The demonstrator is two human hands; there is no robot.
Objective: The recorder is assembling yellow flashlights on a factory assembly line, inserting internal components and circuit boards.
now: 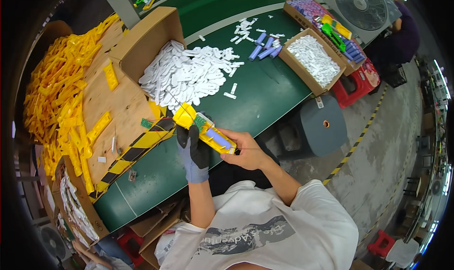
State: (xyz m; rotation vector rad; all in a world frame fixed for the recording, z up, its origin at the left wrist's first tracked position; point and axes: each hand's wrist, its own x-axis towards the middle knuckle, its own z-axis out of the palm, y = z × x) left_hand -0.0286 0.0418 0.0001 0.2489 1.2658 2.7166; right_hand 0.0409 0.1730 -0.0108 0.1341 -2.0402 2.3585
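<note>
My left hand (pixel 193 151), in a grey and black glove, is closed around the upper part of a yellow plastic housing (pixel 182 117). A purple cylindrical battery cell (pixel 218 139) lies in the housing's lower half, and a small green circuit board (pixel 199 123) shows above it. With bare fingers my right hand (pixel 249 151) grips the housing's lower end, thumb and fingers on either side. The housing is tilted, held over the near edge of the green table (pixel 255 99). Thin dark wires run by its upper end.
Small white plastic parts (pixel 184 73) spill from a tipped cardboard box (pixel 146 40). Yellow housings (pixel 56 95) are heaped on a wooden board at left. Loose purple cells (pixel 266 47) lie beyond, beside a carton of white pieces (pixel 314 57). A grey stool (pixel 324 125) stands right; another person (pixel 407 33) sits farther off.
</note>
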